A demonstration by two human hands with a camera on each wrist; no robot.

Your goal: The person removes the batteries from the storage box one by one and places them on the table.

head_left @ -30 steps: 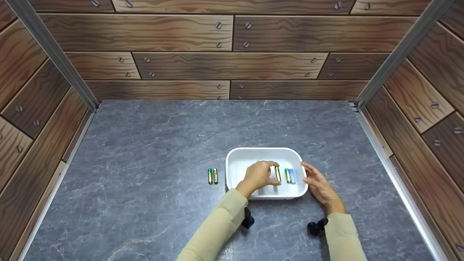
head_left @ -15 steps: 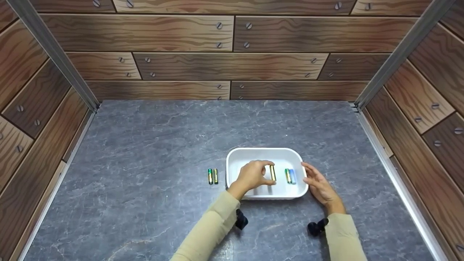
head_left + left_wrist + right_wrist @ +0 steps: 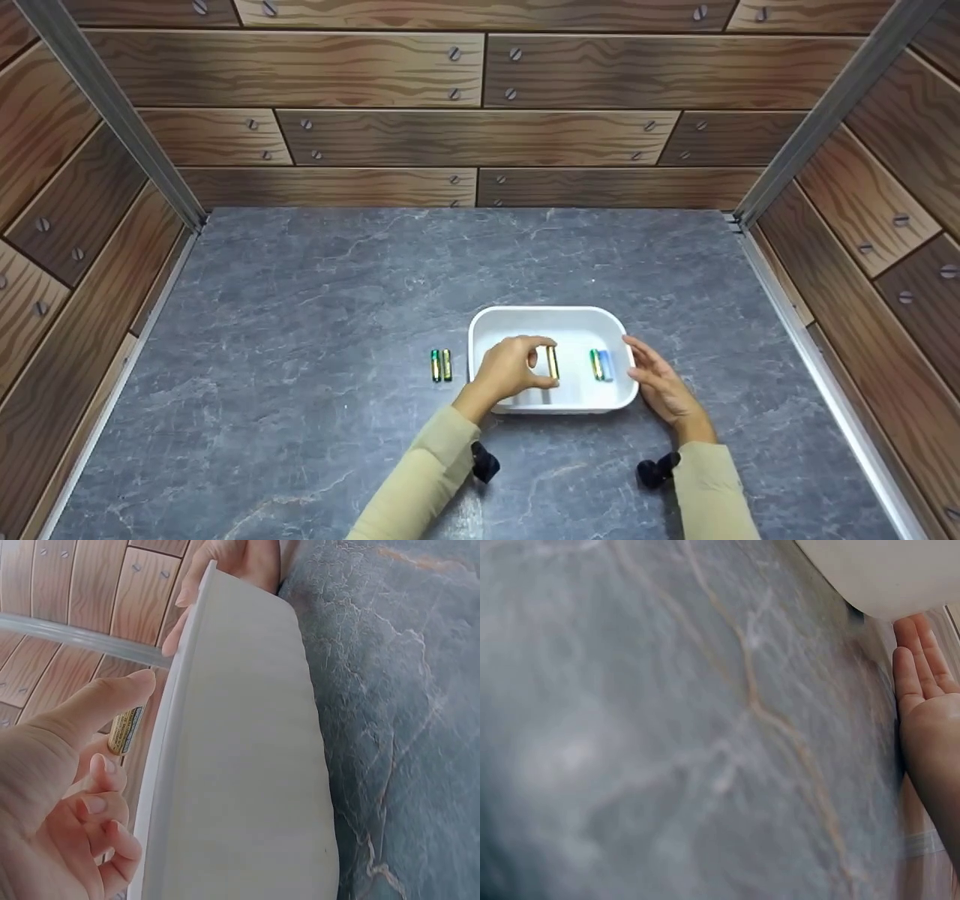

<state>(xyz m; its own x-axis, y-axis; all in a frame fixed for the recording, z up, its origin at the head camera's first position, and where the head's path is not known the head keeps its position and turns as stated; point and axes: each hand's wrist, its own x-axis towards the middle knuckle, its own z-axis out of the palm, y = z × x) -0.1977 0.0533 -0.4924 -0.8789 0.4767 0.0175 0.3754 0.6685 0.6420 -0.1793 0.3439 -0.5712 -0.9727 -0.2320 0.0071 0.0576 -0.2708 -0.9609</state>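
My left hand (image 3: 510, 367) pinches a gold battery (image 3: 553, 363) by its two ends, between thumb and finger, over the middle of the white plastic tray (image 3: 480, 337). In the left wrist view the battery (image 3: 126, 729) shows just past the tray's rim. A green-and-gold battery (image 3: 596, 364) and a blue one (image 3: 607, 365) lie side by side at the tray's right end. My right hand (image 3: 669, 388) touches the tray's right rim with spread thumb and fingers. From the right wrist, its fingers (image 3: 906, 679) look fairly straight beside the tray's underside.
Two more batteries, one green and gold (image 3: 436, 366) and one mostly gold (image 3: 447, 365), lie parallel on the grey marbled table (image 3: 300, 315), left of the tray. Wood-patterned walls (image 3: 375, 135) with metal corner posts (image 3: 120, 127) enclose the table at the back and sides.
My left hand has moved left across the tray with the gold battery still pinched, away from the two batteries lying inside. The right hand and the tray have stayed in place.
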